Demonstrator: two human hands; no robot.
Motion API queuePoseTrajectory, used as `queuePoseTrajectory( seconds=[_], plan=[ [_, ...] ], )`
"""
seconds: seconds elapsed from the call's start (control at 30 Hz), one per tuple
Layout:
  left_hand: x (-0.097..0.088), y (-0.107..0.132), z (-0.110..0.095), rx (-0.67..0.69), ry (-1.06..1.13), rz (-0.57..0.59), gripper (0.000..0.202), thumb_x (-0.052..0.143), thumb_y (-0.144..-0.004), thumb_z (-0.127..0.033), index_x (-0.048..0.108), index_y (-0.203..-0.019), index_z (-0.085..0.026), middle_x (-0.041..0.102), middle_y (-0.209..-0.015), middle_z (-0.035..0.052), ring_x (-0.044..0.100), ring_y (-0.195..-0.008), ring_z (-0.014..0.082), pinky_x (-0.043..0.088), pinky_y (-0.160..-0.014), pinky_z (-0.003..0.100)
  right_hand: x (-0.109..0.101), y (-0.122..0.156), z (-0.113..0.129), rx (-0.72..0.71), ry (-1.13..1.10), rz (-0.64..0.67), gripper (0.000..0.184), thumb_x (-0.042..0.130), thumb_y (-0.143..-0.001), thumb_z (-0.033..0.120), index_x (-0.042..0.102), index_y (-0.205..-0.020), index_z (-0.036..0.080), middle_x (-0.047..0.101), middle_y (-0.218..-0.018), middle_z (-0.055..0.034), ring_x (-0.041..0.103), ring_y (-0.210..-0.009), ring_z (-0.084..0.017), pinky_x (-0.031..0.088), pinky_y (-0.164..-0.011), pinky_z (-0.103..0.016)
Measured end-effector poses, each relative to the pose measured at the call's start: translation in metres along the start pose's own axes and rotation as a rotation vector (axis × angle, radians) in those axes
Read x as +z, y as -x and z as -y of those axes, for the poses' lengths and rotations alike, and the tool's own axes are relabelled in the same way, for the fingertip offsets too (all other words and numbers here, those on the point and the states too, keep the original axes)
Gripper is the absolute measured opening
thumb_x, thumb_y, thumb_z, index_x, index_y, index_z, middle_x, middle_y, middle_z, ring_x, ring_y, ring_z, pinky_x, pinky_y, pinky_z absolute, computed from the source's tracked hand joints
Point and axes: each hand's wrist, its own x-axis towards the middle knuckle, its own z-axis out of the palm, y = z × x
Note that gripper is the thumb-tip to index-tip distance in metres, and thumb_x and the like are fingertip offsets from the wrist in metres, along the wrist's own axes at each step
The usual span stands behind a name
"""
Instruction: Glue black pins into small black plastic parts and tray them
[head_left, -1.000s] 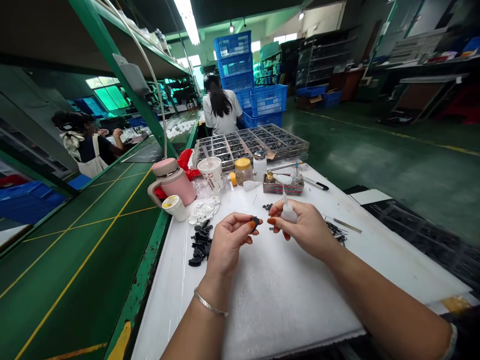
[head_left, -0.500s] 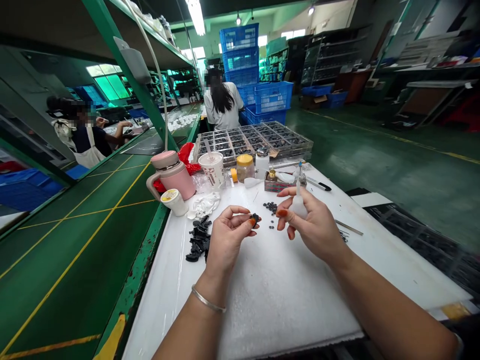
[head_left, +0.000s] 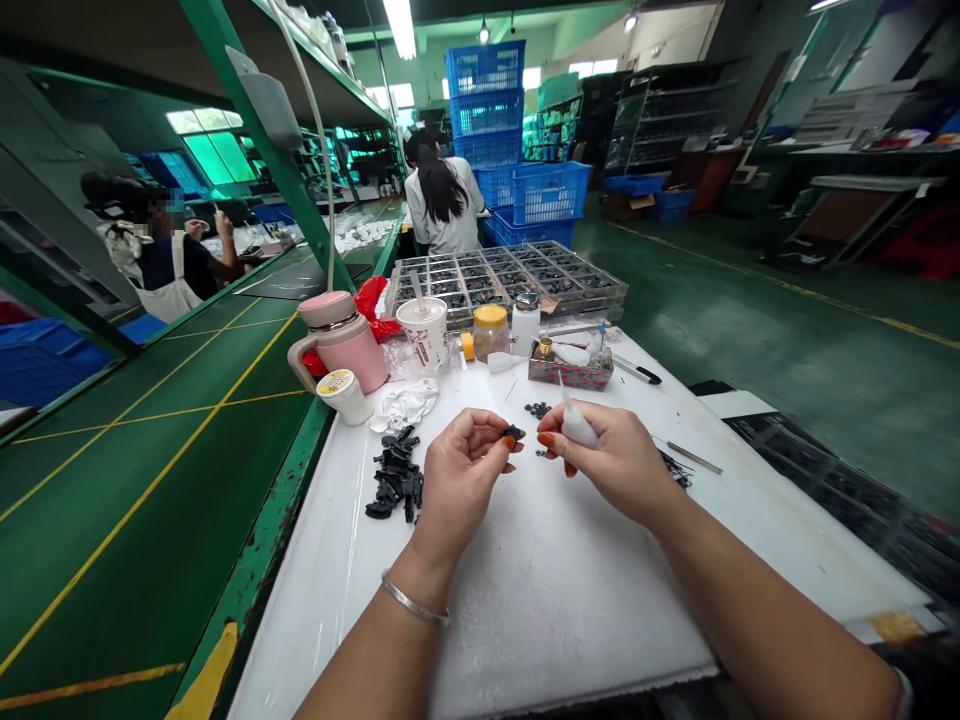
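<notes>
Between thumb and fingers, my left hand (head_left: 469,462) pinches a small black plastic part (head_left: 512,433) above the white worktop (head_left: 570,600). Close to its right, my right hand (head_left: 611,450) holds a translucent white squeeze bottle (head_left: 577,425) whose thin nozzle points up and slightly left. The fingertips of the two hands are near each other but apart. Left of my left hand lies a pile of black plastic parts (head_left: 395,475). Small dark rings (head_left: 537,410) lie scattered just beyond my hands. Some thin black pieces (head_left: 676,468) are partly hidden behind my right hand.
A pink mug (head_left: 349,345), a white cup (head_left: 424,335), a jar with a yellow lid (head_left: 491,335) and a small patterned box (head_left: 570,373) stand along the back. Behind them is a divided tray (head_left: 480,285). A green conveyor (head_left: 150,500) runs at left. Two people sit farther off.
My right hand has moved slightly left, closer to my left hand, and the bottle's nozzle now leans left. My left hand still holds the black part.
</notes>
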Motion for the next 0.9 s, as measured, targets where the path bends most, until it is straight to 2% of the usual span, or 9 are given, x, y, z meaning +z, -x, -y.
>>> queuePoseTrajectory(
  seconds=[0.17, 0.33, 0.5, 0.57, 0.7, 0.83, 0.9],
  plan=[
    [-0.0012, -0.001, 0.0012, 0.027, 0.03, -0.007, 0.016, 0.064, -0.077, -0.023, 0.05, -0.08, -0.017, 0.061, -0.079, 0.0025, 0.067, -0.078, 0.018, 0.052, -0.056, 0.022, 0.0005, -0.0009, -0.0013, -0.018, 0.0, -0.045, 0.014, 0.06, -0.083, 0.03, 0.064, -0.082, 0.017, 0.064, -0.066, 0.0006, 0.057, -0.051, -0.01, 0.046, -0.051, -0.022],
    [-0.0013, -0.0006, 0.0017, 0.036, 0.017, -0.037, 0.016, 0.066, -0.072, -0.019, 0.052, -0.079, -0.017, 0.06, -0.076, 0.0004, 0.062, -0.071, 0.0133, 0.054, -0.058, 0.024, 0.0008, -0.0006, -0.0025, -0.03, -0.014, -0.062, 0.013, 0.061, -0.083, 0.029, 0.064, -0.083, 0.017, 0.065, -0.066, 0.0006, 0.057, -0.051, -0.01, 0.045, -0.051, -0.022],
    [-0.0013, -0.0018, 0.0025, 0.041, 0.013, -0.055, 0.017, 0.067, -0.072, -0.02, 0.055, -0.084, -0.017, 0.062, -0.078, 0.0017, 0.063, -0.071, 0.0139, 0.055, -0.062, 0.025, 0.0034, 0.0002, -0.0032, -0.035, -0.045, -0.055, 0.014, 0.062, -0.082, 0.03, 0.064, -0.083, 0.016, 0.065, -0.067, -0.0006, 0.057, -0.052, -0.01, 0.047, -0.05, -0.022],
    [-0.0018, -0.0023, 0.0028, 0.019, 0.022, -0.051, 0.024, 0.067, -0.072, -0.02, 0.055, -0.093, -0.017, 0.064, -0.082, 0.0031, 0.064, -0.074, 0.015, 0.056, -0.064, 0.026, 0.0051, 0.0006, -0.0032, -0.021, -0.118, -0.06, 0.019, 0.062, -0.083, 0.035, 0.062, -0.089, 0.016, 0.064, -0.068, -0.0009, 0.057, -0.052, -0.011, 0.047, -0.048, -0.022],
    [-0.0033, -0.0026, 0.0035, 0.012, 0.008, -0.058, 0.038, 0.067, -0.072, -0.02, 0.051, -0.106, -0.02, 0.067, -0.086, 0.0043, 0.065, -0.078, 0.0166, 0.056, -0.068, 0.028, 0.0074, 0.0019, -0.0047, 0.002, -0.277, -0.048, 0.036, 0.057, -0.086, 0.044, 0.052, -0.113, 0.021, 0.063, -0.076, -0.0016, 0.06, -0.056, -0.013, 0.043, -0.039, -0.021],
    [-0.0037, -0.0011, 0.0034, 0.059, -0.061, -0.071, 0.039, 0.067, -0.073, -0.02, 0.052, -0.109, -0.021, 0.068, -0.089, 0.0047, 0.066, -0.078, 0.016, 0.054, -0.07, 0.026, 0.0067, 0.0033, -0.0063, -0.033, -0.205, -0.024, 0.035, 0.054, -0.088, 0.045, 0.055, -0.111, 0.019, 0.062, -0.073, -0.002, 0.056, -0.054, -0.012, 0.046, -0.045, -0.023],
    [-0.0036, 0.0001, 0.0025, 0.072, -0.089, -0.078, 0.04, 0.067, -0.073, -0.02, 0.053, -0.11, -0.022, 0.069, -0.089, 0.0045, 0.066, -0.076, 0.0153, 0.053, -0.069, 0.024, 0.0054, 0.0041, -0.0058, -0.065, -0.166, 0.006, 0.039, 0.048, -0.091, 0.046, 0.053, -0.119, 0.018, 0.063, -0.078, -0.0035, 0.057, -0.056, -0.012, 0.048, -0.049, -0.024]
  ],
)
